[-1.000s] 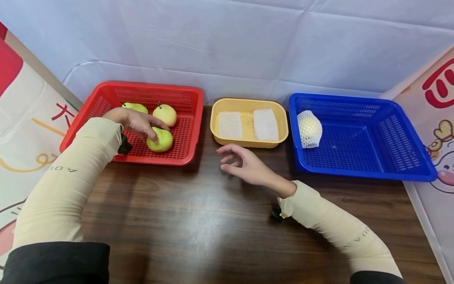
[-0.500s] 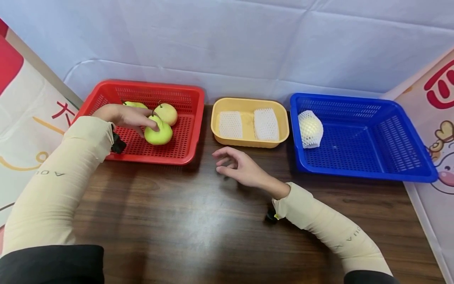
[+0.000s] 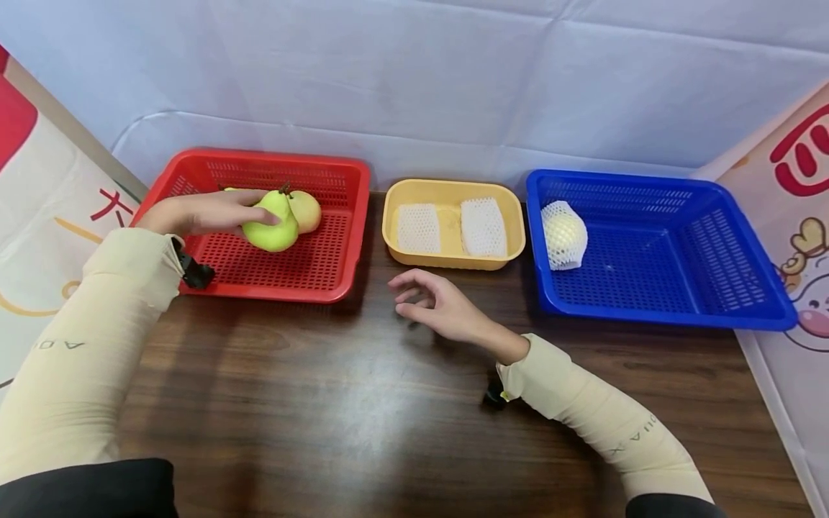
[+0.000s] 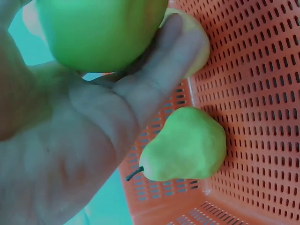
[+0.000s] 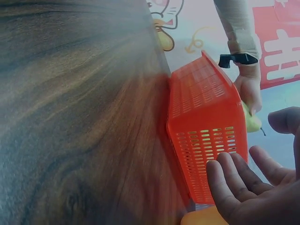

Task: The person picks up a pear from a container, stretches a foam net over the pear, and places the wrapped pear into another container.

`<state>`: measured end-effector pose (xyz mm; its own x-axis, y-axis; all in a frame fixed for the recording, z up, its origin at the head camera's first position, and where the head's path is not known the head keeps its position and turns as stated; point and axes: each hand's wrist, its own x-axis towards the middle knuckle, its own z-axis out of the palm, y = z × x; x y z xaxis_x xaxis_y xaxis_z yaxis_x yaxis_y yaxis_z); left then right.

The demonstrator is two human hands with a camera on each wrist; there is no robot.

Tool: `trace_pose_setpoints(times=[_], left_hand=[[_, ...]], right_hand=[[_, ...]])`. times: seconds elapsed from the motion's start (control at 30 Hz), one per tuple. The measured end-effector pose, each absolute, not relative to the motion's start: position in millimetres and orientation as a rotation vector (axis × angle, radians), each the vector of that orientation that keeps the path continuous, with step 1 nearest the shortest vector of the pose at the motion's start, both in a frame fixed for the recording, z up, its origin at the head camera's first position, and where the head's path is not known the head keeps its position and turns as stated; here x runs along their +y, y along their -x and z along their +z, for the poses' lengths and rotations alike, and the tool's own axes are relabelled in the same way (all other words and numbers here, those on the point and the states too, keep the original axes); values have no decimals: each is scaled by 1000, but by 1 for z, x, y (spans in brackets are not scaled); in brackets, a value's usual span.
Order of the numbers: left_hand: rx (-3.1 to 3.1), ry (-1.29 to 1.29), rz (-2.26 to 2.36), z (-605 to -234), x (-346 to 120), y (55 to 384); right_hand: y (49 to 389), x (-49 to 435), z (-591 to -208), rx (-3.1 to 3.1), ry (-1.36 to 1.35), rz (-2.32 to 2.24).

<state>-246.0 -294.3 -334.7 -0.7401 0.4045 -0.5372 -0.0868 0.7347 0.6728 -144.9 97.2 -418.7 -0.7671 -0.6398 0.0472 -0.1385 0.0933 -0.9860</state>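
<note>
My left hand (image 3: 216, 211) grips a green pear (image 3: 273, 224) and holds it up over the red basket (image 3: 324, 293). In the left wrist view the held pear (image 4: 101, 33) sits between thumb and fingers, partly cut off by the frame. A second green pear (image 4: 187, 145) lies on the basket floor, mostly hidden by my hand in the head view. One pale yellow, rounder pear (image 3: 307, 211) rests just behind the held one. My right hand (image 3: 443, 304) hovers above the table in front of the yellow tub, fingers loosely bent, holding nothing.
The yellow tub (image 3: 453, 261) in the middle holds two white foam net sleeves (image 3: 419, 228). At right, the blue basket (image 3: 648, 316) contains a pale fruit in a foam net (image 3: 565, 234). A white cloth (image 3: 414, 86) hangs behind the containers on the wooden table (image 3: 363, 403).
My left hand has lifted the green pear off the basket floor and drawn it up and to the left. The right hand shifted slightly left, then stayed still.
</note>
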Motion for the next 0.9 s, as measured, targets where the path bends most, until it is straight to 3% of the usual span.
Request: trace_pose_setpoints(times=[0.53,0.9], left_hand=[[2416,-254,901,-318,-293,213],[2468,-483,1052,-314,-267,184]], right_hand=[[145,96,-417,1985,745,-1782],[145,96,-414,1981,786,-1846]])
